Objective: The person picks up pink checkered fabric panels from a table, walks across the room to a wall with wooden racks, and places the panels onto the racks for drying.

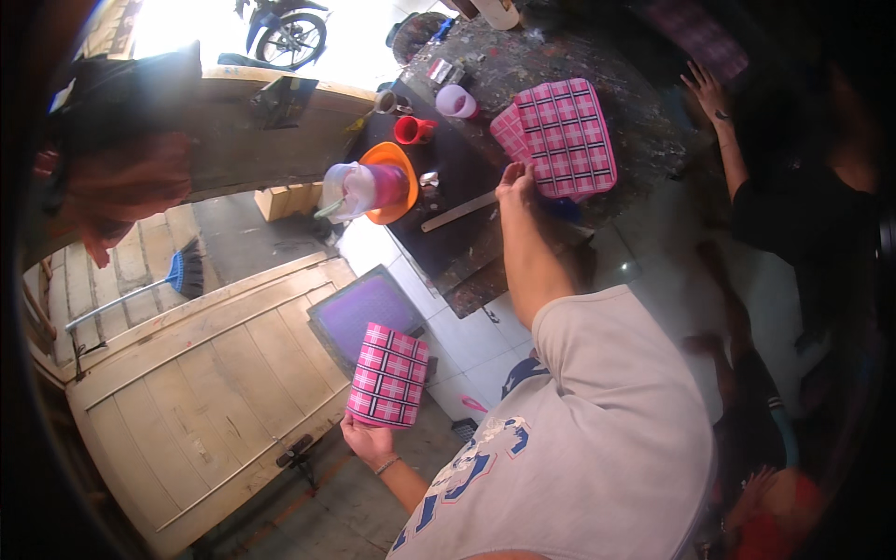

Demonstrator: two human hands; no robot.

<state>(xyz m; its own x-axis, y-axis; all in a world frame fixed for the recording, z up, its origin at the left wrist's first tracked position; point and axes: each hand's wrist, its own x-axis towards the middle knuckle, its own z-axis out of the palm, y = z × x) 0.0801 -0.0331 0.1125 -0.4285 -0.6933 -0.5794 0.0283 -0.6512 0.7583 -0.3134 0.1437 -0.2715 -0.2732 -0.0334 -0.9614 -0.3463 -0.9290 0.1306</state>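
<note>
A small flat piece of pink, white and black plaid (389, 375) is in my left hand (366, 441), gripped by its lower edge and raised beside the wooden door. Over the table, my right hand (516, 183) has its fingers closed at the lower left edge of some pink plaid pieces. A large plaid piece with rounded corners (569, 135) lies there, partly over a lighter pink piece (510, 133). Exactly which edge the fingers pinch is hard to make out.
On the paint-stained table (467, 229) are a flat strip (458, 212), a red cup (412, 130), a pale cup (455, 101) and a plastic container (359, 189) on an orange tray (404, 177). A purple-meshed frame (359, 303) stands by the door (215, 411). Another person's hand (707, 93) reaches in at right.
</note>
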